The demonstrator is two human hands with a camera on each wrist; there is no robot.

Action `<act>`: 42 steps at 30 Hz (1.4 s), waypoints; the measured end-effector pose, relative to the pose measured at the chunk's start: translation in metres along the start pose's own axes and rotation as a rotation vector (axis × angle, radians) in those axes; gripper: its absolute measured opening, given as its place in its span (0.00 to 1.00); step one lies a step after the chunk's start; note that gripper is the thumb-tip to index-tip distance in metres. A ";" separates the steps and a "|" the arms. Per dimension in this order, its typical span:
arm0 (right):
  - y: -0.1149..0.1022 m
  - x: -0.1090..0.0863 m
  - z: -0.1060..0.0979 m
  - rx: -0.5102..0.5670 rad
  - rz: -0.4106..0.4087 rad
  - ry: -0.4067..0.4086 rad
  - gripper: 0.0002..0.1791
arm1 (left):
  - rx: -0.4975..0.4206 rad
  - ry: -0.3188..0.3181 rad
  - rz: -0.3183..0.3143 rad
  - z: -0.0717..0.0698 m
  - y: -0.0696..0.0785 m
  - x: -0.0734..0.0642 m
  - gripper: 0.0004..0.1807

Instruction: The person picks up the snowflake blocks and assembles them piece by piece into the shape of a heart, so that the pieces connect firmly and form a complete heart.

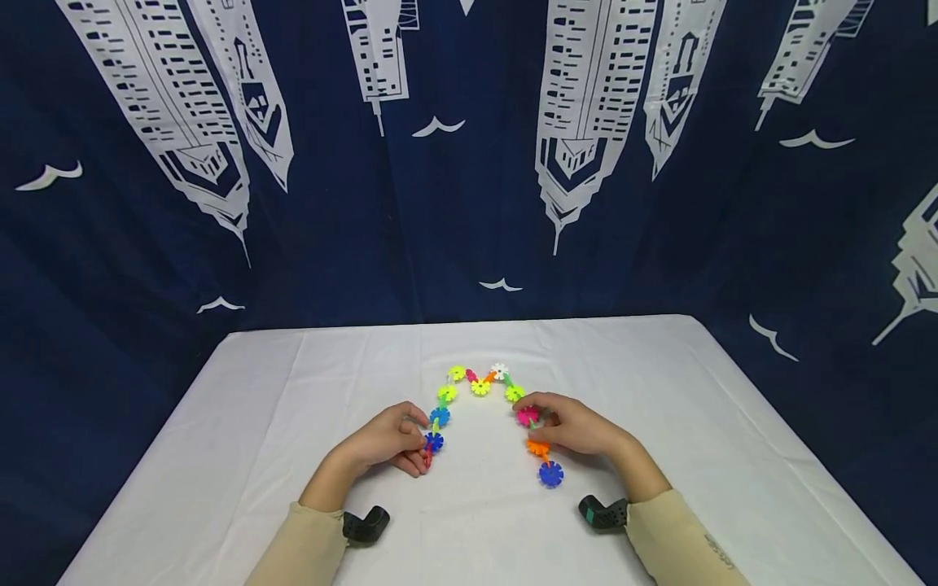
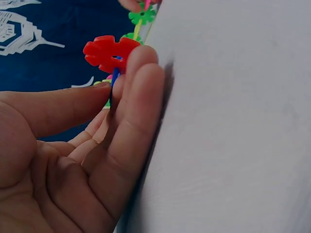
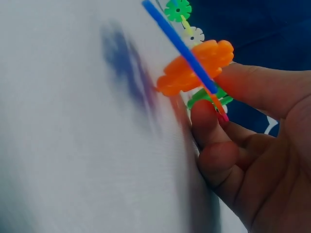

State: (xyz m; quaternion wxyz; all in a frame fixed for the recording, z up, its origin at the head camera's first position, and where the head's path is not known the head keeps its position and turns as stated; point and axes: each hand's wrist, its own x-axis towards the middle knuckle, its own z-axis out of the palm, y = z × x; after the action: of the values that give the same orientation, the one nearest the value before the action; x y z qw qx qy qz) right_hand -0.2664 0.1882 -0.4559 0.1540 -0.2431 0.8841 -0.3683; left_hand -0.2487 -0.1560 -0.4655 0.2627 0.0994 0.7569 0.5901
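A chain of notched plastic snowflake discs (image 1: pixel 480 387) in several colours curves in an arch over the white table. My left hand (image 1: pixel 392 441) pinches its left end between thumb and fingers at a dark blue disc (image 2: pixel 115 82). A red disc (image 2: pixel 109 52) stands out past those fingertips. On the other side, my right hand (image 1: pixel 575 423) holds the chain near a pink disc (image 1: pixel 528 416) and an orange disc (image 3: pixel 197 68), its thumb at the orange one. A blue disc (image 1: pixel 551 474) ends the chain there, beyond the fingers. Fingers partly hide the held discs.
The white cloth-covered table (image 1: pixel 293 391) reaches back to a dark blue curtain (image 1: pixel 454 220) with white building prints. A black wrist device (image 1: pixel 366 525) sits at the left sleeve, another black device (image 1: pixel 602 513) at the right.
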 end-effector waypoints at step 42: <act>-0.051 0.106 0.043 -0.425 0.182 0.424 0.14 | 0.635 0.572 0.019 0.009 0.029 0.097 0.17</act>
State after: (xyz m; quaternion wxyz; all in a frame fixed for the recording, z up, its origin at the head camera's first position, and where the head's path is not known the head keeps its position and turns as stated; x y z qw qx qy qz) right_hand -0.3197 0.0748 -0.4579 -0.0556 -0.1076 0.9717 -0.2027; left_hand -0.3303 -0.0954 -0.4664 -0.0069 0.0148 0.9424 0.3341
